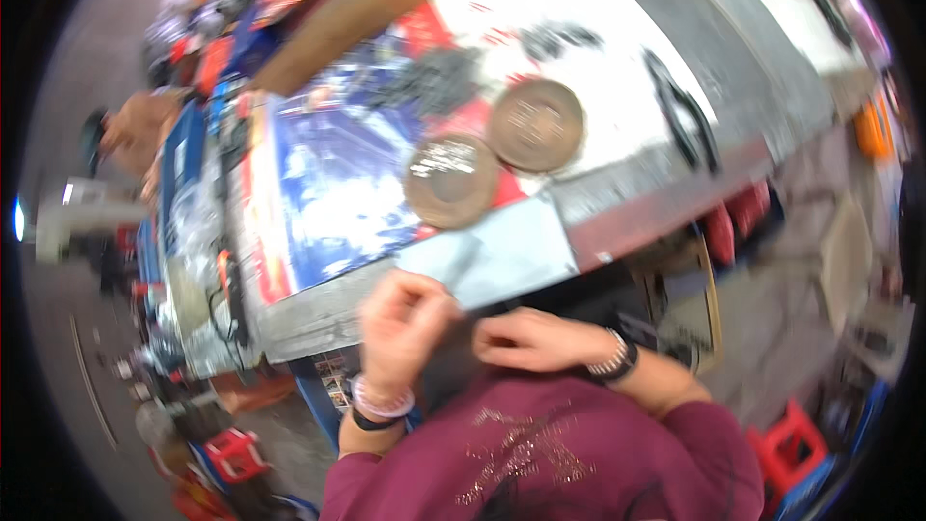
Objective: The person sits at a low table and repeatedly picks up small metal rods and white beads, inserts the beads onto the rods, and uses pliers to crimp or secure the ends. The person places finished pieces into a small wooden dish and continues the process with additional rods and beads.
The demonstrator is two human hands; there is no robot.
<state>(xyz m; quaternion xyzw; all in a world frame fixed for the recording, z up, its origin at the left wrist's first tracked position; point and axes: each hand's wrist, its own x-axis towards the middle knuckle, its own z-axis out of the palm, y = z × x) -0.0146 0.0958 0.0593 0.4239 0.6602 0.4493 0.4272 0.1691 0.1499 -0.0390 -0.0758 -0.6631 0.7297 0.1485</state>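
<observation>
My left hand (407, 326) is closed, with thumb and fingers curled together just off the table's front edge. Close by, my right hand (531, 340) is closed too, its fingers bent inward in front of my body. Anything between the fingers is too blurred or hidden to make out. Beyond them a pale blue-grey sheet (506, 249) lies at the table edge, nearest my left hand. Two round brown dishes stand side by side behind it: the left dish (449, 183) holds shiny bits, and the right dish (537, 125) sits slightly farther back.
Small dark grey pieces (434, 79) lie heaped on a blue printed sheet (333, 198). A black long-handled tool (680, 114) rests at the right. Behind stands a brown cardboard piece (338, 24). Another person (143, 135) is at the far left. A red stool (793, 446) stands lower right.
</observation>
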